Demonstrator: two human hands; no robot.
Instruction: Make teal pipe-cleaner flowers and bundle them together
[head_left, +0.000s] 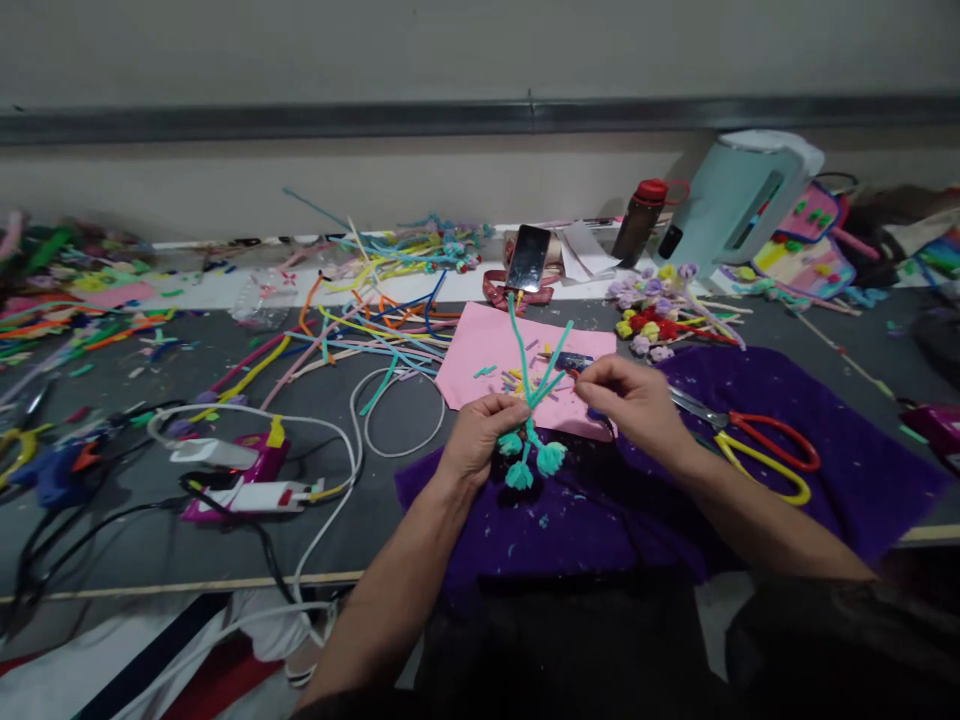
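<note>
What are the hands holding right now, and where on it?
Left hand grips the teal pipe-cleaner stems just above their curled ends; right hand pinches one upper stem.

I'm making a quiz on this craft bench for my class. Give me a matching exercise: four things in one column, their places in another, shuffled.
Things:
1. teal pipe-cleaner stems with pompom ends
2. red-and-yellow-handled scissors
3. black smartphone
4. dark bottle with red cap

Places:
A. propped up behind the pink paper sheet
B. lying on the purple cloth
C. beside the pale green appliance
D. held between the left hand and right hand

Pairs: 1-D, 2-B, 3-A, 4-C
</note>
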